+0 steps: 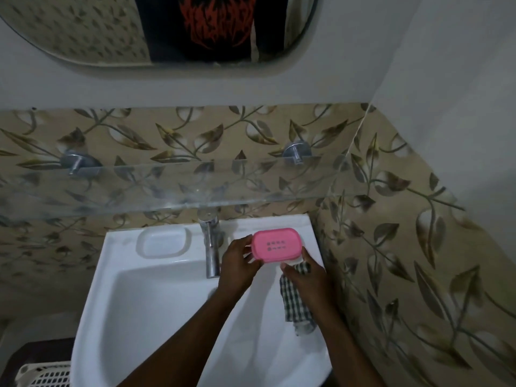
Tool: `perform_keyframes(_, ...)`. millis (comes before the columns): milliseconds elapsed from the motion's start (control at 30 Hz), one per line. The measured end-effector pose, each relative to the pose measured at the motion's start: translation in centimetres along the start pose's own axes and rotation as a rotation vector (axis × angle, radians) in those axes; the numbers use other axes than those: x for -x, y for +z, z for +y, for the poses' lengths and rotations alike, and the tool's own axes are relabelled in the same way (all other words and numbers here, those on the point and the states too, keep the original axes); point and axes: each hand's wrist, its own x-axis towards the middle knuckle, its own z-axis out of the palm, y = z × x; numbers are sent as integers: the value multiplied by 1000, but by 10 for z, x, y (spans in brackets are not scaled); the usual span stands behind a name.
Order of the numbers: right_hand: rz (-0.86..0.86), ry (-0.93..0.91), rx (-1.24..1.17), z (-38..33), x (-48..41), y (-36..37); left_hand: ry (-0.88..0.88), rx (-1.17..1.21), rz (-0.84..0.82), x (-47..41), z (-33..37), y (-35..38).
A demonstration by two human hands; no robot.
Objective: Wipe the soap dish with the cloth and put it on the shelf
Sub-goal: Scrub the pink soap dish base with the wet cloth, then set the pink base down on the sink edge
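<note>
A pink soap dish (276,243) with small drain holes is held above the back right of the white sink (145,303). My left hand (240,262) grips its left end. My right hand (308,277) supports its right end from below and also holds a checked cloth (297,305), which hangs down under the palm. The clear glass shelf (167,188) runs across the wall above the tap, resting on two metal brackets, and carries nothing.
A chrome tap (211,244) stands just left of my left hand. A moulded soap recess (163,241) sits at the sink's back left. A mirror (156,29) hangs above. A white plastic basket (44,375) is at the lower left. The tiled wall closes in on the right.
</note>
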Motion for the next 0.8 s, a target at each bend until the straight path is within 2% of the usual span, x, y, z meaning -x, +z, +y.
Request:
perform_keyframes(233,-56,47,114,-4,-30,5,4,-134,132,-24,-1,19)
perform_keyframes(533,-132,158,199,-6,-42,11,14,-270,136,-37,-19,30)
perform_keyframes(700,-77,245,209,-25,-33,9,-36,-187,126,-26,-12,24)
perform_keyframes(800,-22,197,171,-38,-10,3,-80,-232,89,-1,0,10)
